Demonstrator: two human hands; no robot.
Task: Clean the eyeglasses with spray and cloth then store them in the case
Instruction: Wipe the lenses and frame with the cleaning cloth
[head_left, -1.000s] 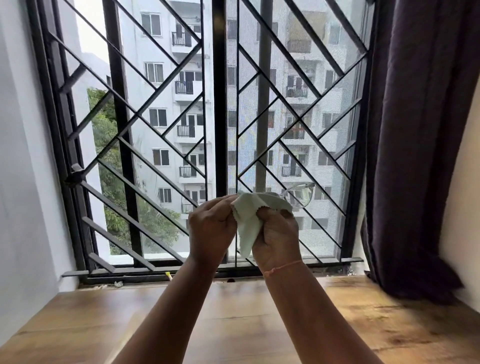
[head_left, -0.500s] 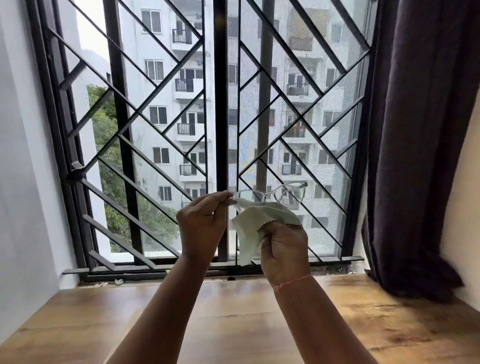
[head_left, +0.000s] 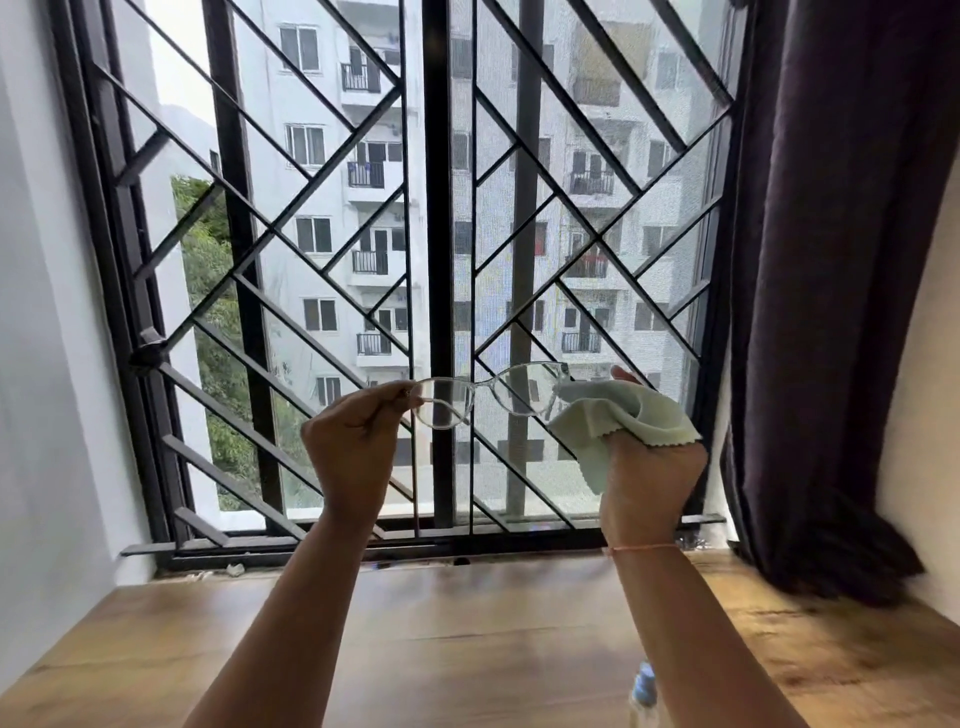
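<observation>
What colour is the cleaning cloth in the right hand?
The cloth is pale green, clearest in the head view.

Soft daylight through the barred window, wide-angle bowing at the edges, slightly blurred curtain.

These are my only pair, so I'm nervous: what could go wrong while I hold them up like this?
The left hand pinches the glasses at one end only, high above the wooden table; a slip could drop them. The spray bottle sits close by the right forearm; lowering that arm could knock it over.
</observation>
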